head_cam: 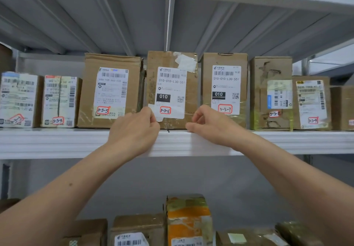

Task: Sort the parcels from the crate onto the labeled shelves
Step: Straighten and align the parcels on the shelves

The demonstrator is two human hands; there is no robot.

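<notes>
Two arms raised | left hand [134, 128] pinches label [170, 100] on parcel [153, 73] | right hand [210, 125] fingers [195, 118] pinch parcel corner

Fingers [153, 120] hide lower corners of the 3-3-6 box [170, 63]; the orange parcel [188, 220] is cropped below.

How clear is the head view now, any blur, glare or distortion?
Head view: tags 3-3-5, 3-3-6 and 3-3-7 read sharp at centre; the 3-3-3 tag smears at the left edge; lower-shelf parcels look soft; tape on the 3-3-6 parcel glints.
</notes>
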